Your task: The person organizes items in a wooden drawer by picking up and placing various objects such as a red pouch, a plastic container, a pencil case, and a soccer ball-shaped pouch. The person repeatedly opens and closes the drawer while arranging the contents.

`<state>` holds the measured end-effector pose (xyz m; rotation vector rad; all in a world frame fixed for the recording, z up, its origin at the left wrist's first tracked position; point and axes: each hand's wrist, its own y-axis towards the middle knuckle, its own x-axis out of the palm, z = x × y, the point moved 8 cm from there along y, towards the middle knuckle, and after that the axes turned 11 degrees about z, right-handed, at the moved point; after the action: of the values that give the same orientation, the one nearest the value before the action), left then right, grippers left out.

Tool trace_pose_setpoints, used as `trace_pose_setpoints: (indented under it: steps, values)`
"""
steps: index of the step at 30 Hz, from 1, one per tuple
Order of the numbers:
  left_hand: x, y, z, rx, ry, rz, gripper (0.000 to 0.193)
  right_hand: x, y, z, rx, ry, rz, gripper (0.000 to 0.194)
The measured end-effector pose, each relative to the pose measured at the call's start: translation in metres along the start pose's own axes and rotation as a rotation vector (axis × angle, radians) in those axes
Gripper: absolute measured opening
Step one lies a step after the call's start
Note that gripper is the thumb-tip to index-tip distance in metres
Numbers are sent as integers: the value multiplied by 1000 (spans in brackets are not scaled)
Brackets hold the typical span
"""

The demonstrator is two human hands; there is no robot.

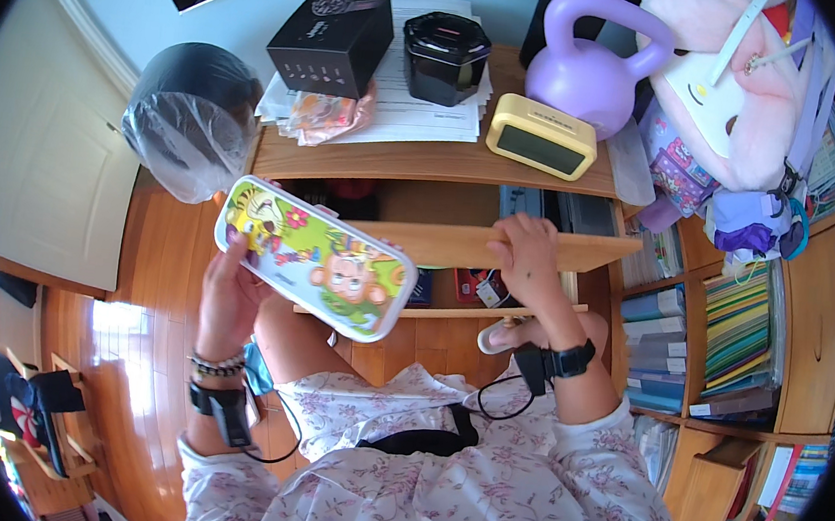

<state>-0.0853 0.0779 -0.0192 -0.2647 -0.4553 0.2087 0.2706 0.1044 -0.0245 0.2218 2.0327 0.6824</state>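
Observation:
My left hand (pixel 232 294) holds a long, rounded-corner pencil case (pixel 316 258) by its left end. Cartoon animals on green and white cover its upper face, and it is tilted above my knee. At the wooden cabinet (pixel 412 163), the fingers of my right hand (pixel 530 265) curl over the top edge of a pulled-out drawer's front (pixel 434 242). Dark items and blue-grey boxes (pixel 536 205) show inside that drawer. Below it a second drawer (pixel 450 312) is also pulled out, with a red item (pixel 469 284) in it.
On the cabinet top stand a black box (pixel 333 41), a black octagonal tin (pixel 444 60), papers (pixel 431 122), a yellow digital clock (pixel 542 138) and a purple kettlebell (pixel 590 74). A plastic-wrapped dark object (pixel 190 118) is at left. Shelves of folders (pixel 739 329) line the right.

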Motion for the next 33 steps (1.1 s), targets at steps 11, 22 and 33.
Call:
trace_pose_setpoints:
  steps: [11, 22, 33]
  values:
    - [109, 47, -106, -833, 338, -296, 38, -26, -76, -26, 18, 1, -62, 24]
    - [249, 97, -237, -827, 238, -341, 38, -35, -74, -30, -19, -20, 22, 28]
    - [261, 167, -285, -194, 581, -310, 26, -70, -90, -36, -87, 18, 274, 25]
